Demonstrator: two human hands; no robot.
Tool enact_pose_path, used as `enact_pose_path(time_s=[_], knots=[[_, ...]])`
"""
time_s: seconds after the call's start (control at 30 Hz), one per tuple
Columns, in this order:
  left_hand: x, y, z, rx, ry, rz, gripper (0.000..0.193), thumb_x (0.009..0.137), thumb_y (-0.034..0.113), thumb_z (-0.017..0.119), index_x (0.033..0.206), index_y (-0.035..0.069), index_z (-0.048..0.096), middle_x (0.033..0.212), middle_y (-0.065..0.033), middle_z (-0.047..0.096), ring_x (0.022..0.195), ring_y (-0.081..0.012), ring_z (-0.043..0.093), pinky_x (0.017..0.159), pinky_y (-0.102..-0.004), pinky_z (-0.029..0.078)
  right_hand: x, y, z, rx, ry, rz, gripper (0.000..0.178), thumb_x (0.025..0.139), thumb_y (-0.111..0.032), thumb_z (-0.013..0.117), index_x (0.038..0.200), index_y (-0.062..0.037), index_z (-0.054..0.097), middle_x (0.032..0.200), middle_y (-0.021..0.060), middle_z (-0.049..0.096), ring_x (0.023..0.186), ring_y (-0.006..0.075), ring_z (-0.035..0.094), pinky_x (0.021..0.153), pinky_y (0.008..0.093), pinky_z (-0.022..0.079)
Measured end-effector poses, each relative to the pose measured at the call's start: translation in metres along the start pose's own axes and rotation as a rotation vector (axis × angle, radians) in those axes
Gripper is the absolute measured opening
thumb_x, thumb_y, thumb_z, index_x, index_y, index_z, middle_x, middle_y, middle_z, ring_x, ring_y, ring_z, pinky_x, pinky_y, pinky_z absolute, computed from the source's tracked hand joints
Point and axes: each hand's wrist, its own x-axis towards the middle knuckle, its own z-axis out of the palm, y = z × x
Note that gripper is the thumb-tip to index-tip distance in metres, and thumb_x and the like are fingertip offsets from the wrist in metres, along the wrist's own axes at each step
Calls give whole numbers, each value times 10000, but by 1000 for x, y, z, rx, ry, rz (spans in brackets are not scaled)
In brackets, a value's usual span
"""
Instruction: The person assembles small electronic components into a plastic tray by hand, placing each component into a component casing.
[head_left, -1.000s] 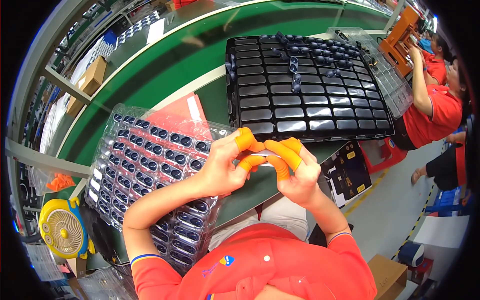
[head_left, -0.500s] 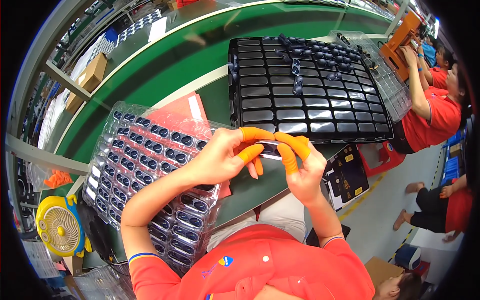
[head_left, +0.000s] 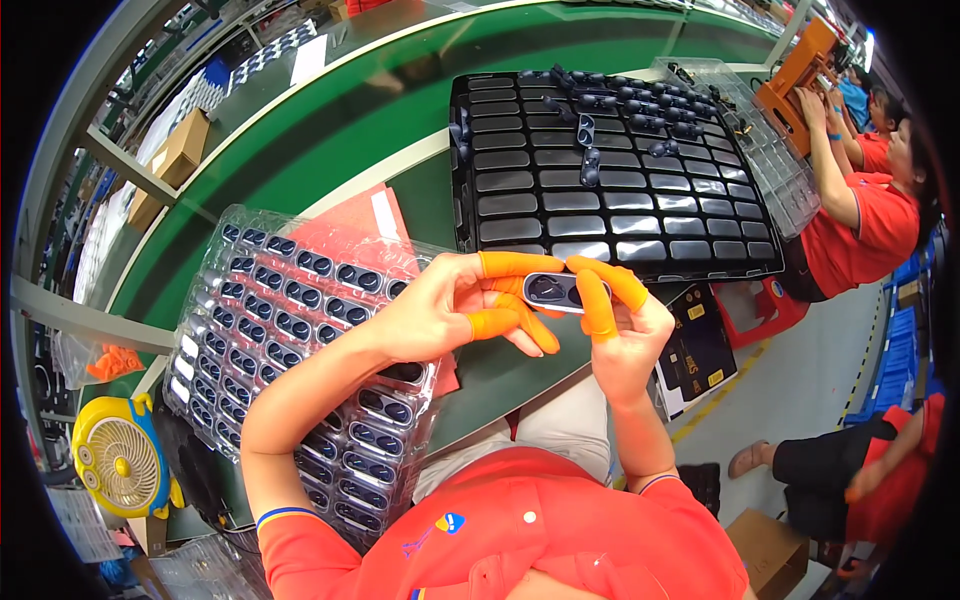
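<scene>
A small oblong earbud-case part (head_left: 548,290), dark with a silvery rim and two rounded recesses, is held up in front of me with its recessed face showing. My right hand (head_left: 630,325) pinches its right end between thumb and index finger. At the other end, my left hand (head_left: 470,305) has its index finger along the top edge and other fingers below and behind; its thumb stands away from the part. Orange finger cots cover several fingertips on both hands. Clear blister trays (head_left: 290,300) filled with similar dark parts lie beneath my left forearm.
A black compartment tray (head_left: 560,185) lies beyond my hands, with loose dark pieces (head_left: 650,105) heaped at its far side. Pink sheets (head_left: 355,222) stick out behind the blister trays. A yellow fan (head_left: 122,465) stands left. A co-worker (head_left: 860,225) works at an orange fixture (head_left: 795,90) on the right.
The part has turned so that its recessed face shows. My left thumb has come off it and moved down; my right hand has shifted slightly right. A person at the right has moved.
</scene>
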Motion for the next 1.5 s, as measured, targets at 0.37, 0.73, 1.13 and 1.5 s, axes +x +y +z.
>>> enact_pose_path(time_s=[0.37, 0.73, 1.13, 1.5], knots=[[1, -11, 4, 149, 145, -39, 314, 904, 24, 473, 1207, -61, 473, 935, -145, 609, 793, -207, 644, 660, -290, 539, -4, 5, 7, -234, 33, -361, 194, 768, 46, 641, 962, 52, 637, 693, 38, 560, 519, 66, 462, 457, 177, 342], [-4, -25, 18, 383, 345, 29, 181, 892, 31, 486, 1030, -72, 544, 659, -108, 616, 491, -169, 613, 427, -260, 499, -14, 11, 14, -171, -38, -336, 237, 772, -12, 666, 994, 42, 606, 747, 72, 569, 593, 126, 514, 556, 220, 412], [-2, -1, 5, 1011, 324, 354, 236, 794, 28, 634, 1021, -12, 585, 753, -83, 599, 590, -139, 590, 512, -249, 478, -13, 12, 6, 497, -110, 241, 388, 903, -350, 521, 980, 29, 561, 731, 42, 530, 642, 118, 520, 610, 228, 407], [-6, -19, 7, 1009, 157, 366, 266, 727, -31, 646, 988, -12, 601, 759, -134, 567, 643, -284, 573, 549, -321, 464, -25, 22, 11, 25, -347, 128, 382, 961, -265, 384, 797, 27, 568, 570, -15, 448, 461, 72, 394, 415, 221, 278]])
